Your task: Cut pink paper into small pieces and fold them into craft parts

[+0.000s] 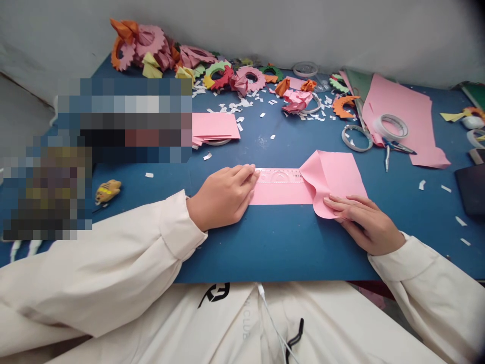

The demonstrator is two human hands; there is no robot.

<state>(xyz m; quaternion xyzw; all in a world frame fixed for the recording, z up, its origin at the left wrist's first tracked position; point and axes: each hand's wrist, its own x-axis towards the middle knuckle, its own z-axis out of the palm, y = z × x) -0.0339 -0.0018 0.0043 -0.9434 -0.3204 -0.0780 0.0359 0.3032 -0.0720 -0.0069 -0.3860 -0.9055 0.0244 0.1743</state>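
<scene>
A pink paper sheet (333, 177) lies on the blue table (273, 242), its right part folded up and over a clear plastic ruler (279, 176). My left hand (223, 196) rests with curled fingers on the left end of the ruler and the paper under it. Over on the right, my right hand (364, 220) lies flat with stretched fingers on the lower edge of the folded flap.
Folded paper rings and flowers (182, 60) line the back. A stack of pink sheets (214, 126) lies behind my left hand. Larger pink sheets (405, 116), tape rolls (392, 126), scissors (394, 149) and white scraps lie at the right. A small yellow toy (107, 191) sits at the left.
</scene>
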